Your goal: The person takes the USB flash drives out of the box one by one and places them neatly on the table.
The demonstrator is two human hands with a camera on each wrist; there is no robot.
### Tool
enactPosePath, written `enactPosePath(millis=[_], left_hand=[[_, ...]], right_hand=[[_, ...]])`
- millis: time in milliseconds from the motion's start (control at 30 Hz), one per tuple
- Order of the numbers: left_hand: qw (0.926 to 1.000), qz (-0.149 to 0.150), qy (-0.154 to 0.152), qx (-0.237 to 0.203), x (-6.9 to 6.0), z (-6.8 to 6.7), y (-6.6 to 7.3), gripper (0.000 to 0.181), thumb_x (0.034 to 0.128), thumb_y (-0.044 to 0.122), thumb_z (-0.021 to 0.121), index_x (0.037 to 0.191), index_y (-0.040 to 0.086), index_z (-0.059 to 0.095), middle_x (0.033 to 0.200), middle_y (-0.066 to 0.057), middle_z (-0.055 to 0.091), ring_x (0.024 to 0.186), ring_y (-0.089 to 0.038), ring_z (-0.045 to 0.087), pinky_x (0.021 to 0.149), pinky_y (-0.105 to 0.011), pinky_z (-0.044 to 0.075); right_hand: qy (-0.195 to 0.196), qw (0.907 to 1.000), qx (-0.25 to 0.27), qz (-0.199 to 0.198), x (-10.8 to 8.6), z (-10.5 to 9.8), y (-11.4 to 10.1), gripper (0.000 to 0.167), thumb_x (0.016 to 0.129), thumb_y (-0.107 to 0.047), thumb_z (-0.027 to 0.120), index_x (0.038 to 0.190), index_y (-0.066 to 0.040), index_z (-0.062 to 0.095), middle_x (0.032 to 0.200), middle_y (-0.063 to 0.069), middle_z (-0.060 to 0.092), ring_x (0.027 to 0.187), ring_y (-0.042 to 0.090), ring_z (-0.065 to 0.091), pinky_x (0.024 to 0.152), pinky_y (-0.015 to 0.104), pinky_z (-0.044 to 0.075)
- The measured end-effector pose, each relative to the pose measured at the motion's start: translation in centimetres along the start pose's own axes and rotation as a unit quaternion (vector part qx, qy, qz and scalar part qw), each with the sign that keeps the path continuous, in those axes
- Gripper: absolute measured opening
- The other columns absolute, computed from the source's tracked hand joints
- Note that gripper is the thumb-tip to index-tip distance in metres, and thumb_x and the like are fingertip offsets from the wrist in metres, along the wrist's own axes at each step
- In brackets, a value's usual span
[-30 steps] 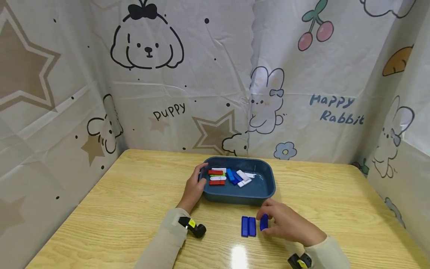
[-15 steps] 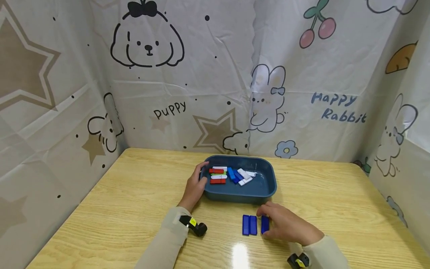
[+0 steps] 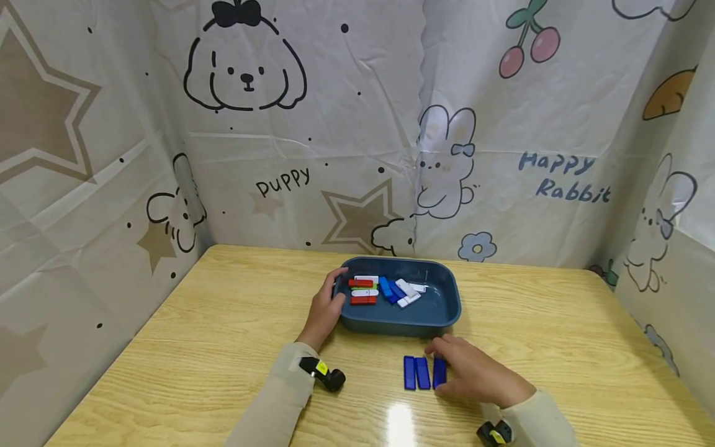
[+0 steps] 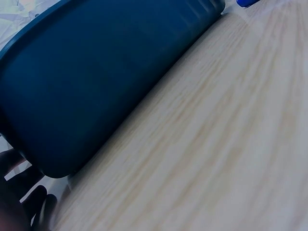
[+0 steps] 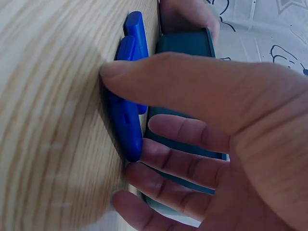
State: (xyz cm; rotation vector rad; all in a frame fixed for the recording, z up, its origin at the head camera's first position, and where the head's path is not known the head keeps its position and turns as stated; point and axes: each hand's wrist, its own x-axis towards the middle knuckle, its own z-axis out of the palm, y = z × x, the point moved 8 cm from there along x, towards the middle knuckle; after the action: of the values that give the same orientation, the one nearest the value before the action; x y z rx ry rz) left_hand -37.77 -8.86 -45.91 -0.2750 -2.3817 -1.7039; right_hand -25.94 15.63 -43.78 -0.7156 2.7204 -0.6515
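Observation:
My left hand [image 3: 323,313] holds the left end of a dark blue-green plastic tray [image 3: 399,321], its thumb near the front corner. In front of the tray, three small blue sticks shaped like capped USB drives lie on the table. The left blue stick [image 3: 409,372] and the slightly turned middle blue stick [image 3: 422,373] have a narrow gap between them. My right hand [image 3: 480,371] pinches the right-hand blue stick [image 3: 439,374] between thumb and fingers at its two ends. In the right wrist view, the thumb partly covers the blue stick [image 5: 126,122].
Inside the tray lie several similar sticks: red [image 3: 363,300], white [image 3: 365,292], green and blue [image 3: 385,288]. Some white ones [image 3: 409,300] overlap blue ones. The wooden table [image 3: 223,372] meets a printed cloth backdrop [image 3: 268,136] behind the tray.
The right-hand blue stick, tilted on edge at first, now lies flat beside the others. The middle stick has turned slightly, opening a gap from the left one. The left hand stays put.

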Motion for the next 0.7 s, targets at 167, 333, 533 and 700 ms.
enactPosePath(millis=[167, 333, 533, 700], left_hand=[[1.0, -0.005, 0.001, -0.001, -0.02, -0.04, -0.1, 0.054, 0.0894, 0.004, 0.044, 0.139, 0.027, 0.045, 0.148, -0.004, 0.042, 0.135, -0.023, 0.038, 0.11, -0.051, 0.027], [0.9999, -0.008, -0.002, -0.006, -0.07, 0.02, -0.11, 0.054, 0.0906, 0.004, 0.044, 0.139, 0.029, 0.045, 0.149, -0.003, 0.041, 0.135, -0.023, 0.038, 0.11, -0.051, 0.027], [1.0, -0.003, 0.001, 0.002, 0.01, 0.0, -0.04, 0.054, 0.0898, 0.006, 0.045, 0.139, 0.029, 0.045, 0.147, -0.003, 0.043, 0.132, -0.023, 0.041, 0.109, -0.05, 0.029], [1.0, -0.005, 0.001, 0.008, 0.07, 0.03, -0.17, 0.055, 0.0882, 0.009, 0.044, 0.139, 0.029, 0.045, 0.147, -0.003, 0.043, 0.133, -0.023, 0.04, 0.109, -0.051, 0.029]], right_hand=[[-0.008, 0.9998, 0.016, 0.006, 0.15, 0.13, -0.09, 0.053, 0.072, -0.02, 0.083, 0.119, -0.014, 0.06, 0.109, 0.0, 0.056, 0.096, 0.017, 0.051, 0.085, 0.043, 0.048], [-0.011, 0.9996, 0.024, 0.008, 0.28, 0.36, -0.23, 0.054, 0.072, -0.022, 0.083, 0.121, -0.015, 0.06, 0.11, 0.0, 0.055, 0.097, 0.018, 0.05, 0.087, 0.044, 0.048], [-0.005, 0.9997, 0.024, 0.002, 0.21, 0.38, -0.42, 0.054, 0.073, -0.024, 0.083, 0.121, -0.016, 0.06, 0.115, 0.002, 0.054, 0.101, 0.019, 0.051, 0.089, 0.046, 0.048], [-0.001, 0.9997, 0.023, -0.009, 0.19, 0.38, -0.59, 0.053, 0.074, -0.024, 0.082, 0.121, -0.015, 0.06, 0.117, 0.002, 0.054, 0.102, 0.018, 0.051, 0.09, 0.045, 0.048]])
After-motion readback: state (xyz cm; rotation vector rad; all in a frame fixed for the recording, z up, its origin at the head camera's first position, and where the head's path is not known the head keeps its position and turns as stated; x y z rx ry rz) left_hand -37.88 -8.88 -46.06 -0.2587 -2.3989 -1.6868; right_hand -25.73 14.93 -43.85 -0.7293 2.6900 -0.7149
